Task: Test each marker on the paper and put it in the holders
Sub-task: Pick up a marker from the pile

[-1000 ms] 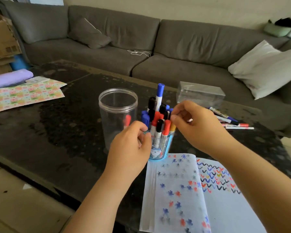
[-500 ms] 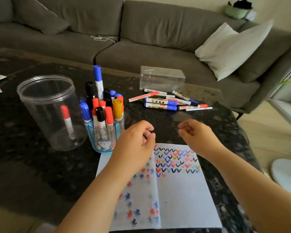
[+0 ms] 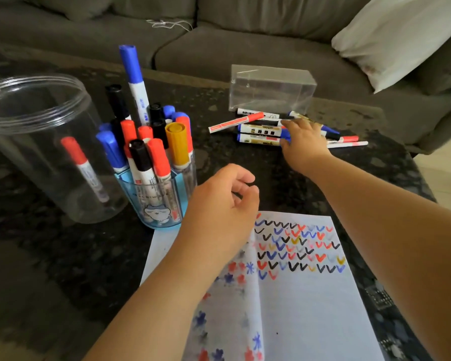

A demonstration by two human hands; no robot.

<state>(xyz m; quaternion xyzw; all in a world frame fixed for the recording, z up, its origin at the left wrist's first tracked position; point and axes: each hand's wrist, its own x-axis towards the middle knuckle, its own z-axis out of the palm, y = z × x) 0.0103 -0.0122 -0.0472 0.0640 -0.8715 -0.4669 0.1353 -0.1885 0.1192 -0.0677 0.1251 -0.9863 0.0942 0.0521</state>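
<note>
While untested markers [image 3: 261,131] lie loose on the table [image 3: 63,256] before a clear box [image 3: 271,87], the right hand [image 3: 303,142] rests on them, fingers extended, nothing gripped yet. The left hand [image 3: 219,204] hovers loosely curled and empty at the paper [image 3: 310,308], presumably ready to steady it. Blue holder [image 3: 154,204] stands crowded; the clear jar [image 3: 42,152] holds one red marker [image 3: 85,168], likely taking overflow.

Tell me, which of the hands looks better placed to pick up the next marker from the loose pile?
The right hand: it already reaches over the loose markers by the clear box, fingers touching them. The left hand hovers empty near the paper.
</note>
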